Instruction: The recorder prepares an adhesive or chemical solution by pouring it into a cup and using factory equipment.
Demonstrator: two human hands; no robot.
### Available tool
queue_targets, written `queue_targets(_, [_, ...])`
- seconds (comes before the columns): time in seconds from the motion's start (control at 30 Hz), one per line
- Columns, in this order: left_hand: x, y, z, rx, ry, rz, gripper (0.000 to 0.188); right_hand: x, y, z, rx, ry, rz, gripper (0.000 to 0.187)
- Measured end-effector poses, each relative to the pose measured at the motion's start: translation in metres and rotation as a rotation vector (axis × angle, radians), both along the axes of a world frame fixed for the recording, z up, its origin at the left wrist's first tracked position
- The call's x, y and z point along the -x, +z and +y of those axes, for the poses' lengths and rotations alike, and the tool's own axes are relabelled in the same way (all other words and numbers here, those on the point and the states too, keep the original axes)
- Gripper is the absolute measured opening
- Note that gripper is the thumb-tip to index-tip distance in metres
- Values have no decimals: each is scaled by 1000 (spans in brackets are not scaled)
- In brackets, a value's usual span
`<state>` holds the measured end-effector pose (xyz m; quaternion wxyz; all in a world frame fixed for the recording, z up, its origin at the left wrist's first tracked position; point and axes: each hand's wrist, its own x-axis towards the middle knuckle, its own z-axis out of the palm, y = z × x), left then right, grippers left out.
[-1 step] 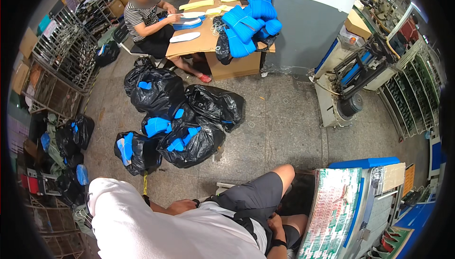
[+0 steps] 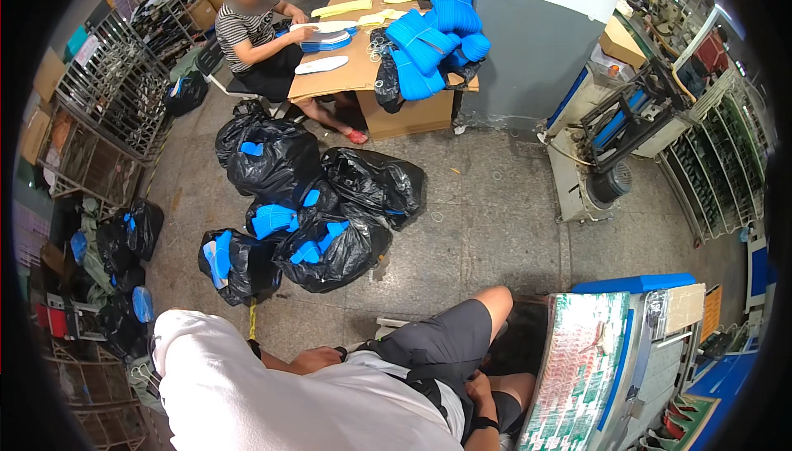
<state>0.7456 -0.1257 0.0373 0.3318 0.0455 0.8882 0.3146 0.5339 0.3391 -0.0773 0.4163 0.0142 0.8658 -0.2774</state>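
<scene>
My left hand (image 2: 317, 359) rests by my hip at the edge of my white shirt. Its fingers are curled round a small dark thing (image 2: 340, 354) that I cannot make out. Down between my thighs lies my right hand (image 2: 478, 388), a black band on its wrist. Those fingers are bent closed, and what they may hold is hidden. Dark shorts (image 2: 437, 331) cover my lap. Nearest my right hand is a stack wrapped in clear film (image 2: 577, 360), beside my knee.
Black plastic bags (image 2: 334, 249) with blue bundles sit on the floor ahead. Beyond them a seated person (image 2: 247, 30) handles white insoles at a cardboard-topped table (image 2: 363, 75) bearing blue bundles (image 2: 421, 42). A machine (image 2: 610, 137) stands right; metal racks (image 2: 111, 88) line the left.
The seated person's hands have shifted slightly over the insoles on the table. My own hands have not visibly moved.
</scene>
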Motion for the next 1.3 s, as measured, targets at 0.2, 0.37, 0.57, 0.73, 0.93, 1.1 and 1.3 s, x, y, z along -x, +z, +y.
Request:
queue_targets(0.2, [9, 15, 3, 21, -11, -33, 42, -1, -9, 4, 35, -25, 0, 39])
queue_targets(0.37, [8, 12, 2, 11, -5, -13, 43, -3, -18, 9, -13, 21, 14, 39])
queue_targets(0.57, [2, 3, 1, 12, -4, 6, 40, -1, -15, 7, 2, 7, -7, 43])
queue_targets(0.73, [0, 3, 1, 3, 1, 60, 41, -4, -7, 5, -9, 24, 11, 43])
queue_targets(0.93, [10, 10, 4, 30, 22, -7, 40, -2, -11, 6, -51, 71, 23, 47])
queue_targets(1.1, [24, 30, 4, 24, -23, 5, 39, 3, 3, 1, 25, -8, -37, 42])
queue_targets(1.3, [17, 26, 4, 50, -33, -5, 39, -2, -3, 3, 15, 19, 20, 33])
